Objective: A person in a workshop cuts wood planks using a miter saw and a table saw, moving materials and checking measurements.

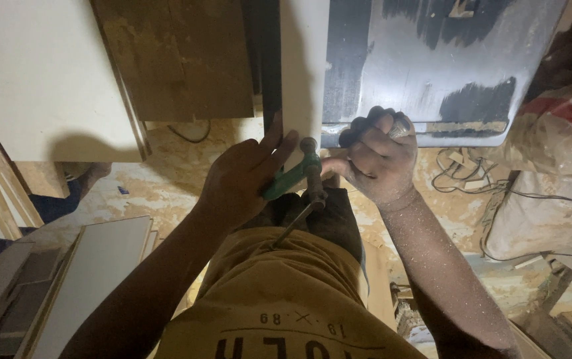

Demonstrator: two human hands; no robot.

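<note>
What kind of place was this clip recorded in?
Most likely a woodworking or carpentry shop. The left hand and right hand work a green clamp on a white panel; cut boards are stacked nearby, and sawdust covers the floor.

Green clamp [292,176] on a white board [304,73].
Its screw handle points down; the board stands upright on edge.
</note>
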